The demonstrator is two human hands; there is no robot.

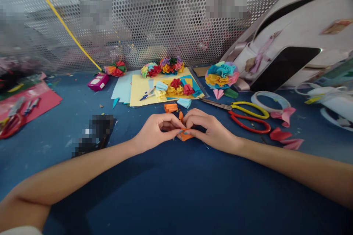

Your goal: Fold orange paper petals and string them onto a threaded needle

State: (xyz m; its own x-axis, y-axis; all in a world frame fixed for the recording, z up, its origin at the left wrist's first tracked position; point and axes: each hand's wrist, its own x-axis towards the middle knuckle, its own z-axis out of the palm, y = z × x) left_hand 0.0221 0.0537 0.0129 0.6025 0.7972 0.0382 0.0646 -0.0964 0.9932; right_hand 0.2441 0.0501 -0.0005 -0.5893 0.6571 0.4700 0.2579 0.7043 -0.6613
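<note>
Both hands meet over the blue table, pinching one small piece of folded orange paper. My left hand grips its left side between thumb and fingers, and my right hand grips the other side. Just beyond the fingertips lie a folded orange paper bundle and a smaller orange scrap. A light blue folded paper piece rests a little farther back. The underside of the held paper is hidden by the fingers.
Scissors with yellow and red handles lie right of my hands, near a tape roll. Behind are yellow sheets, paper flowers and a perforated metal screen. A phone leans on a pale bag.
</note>
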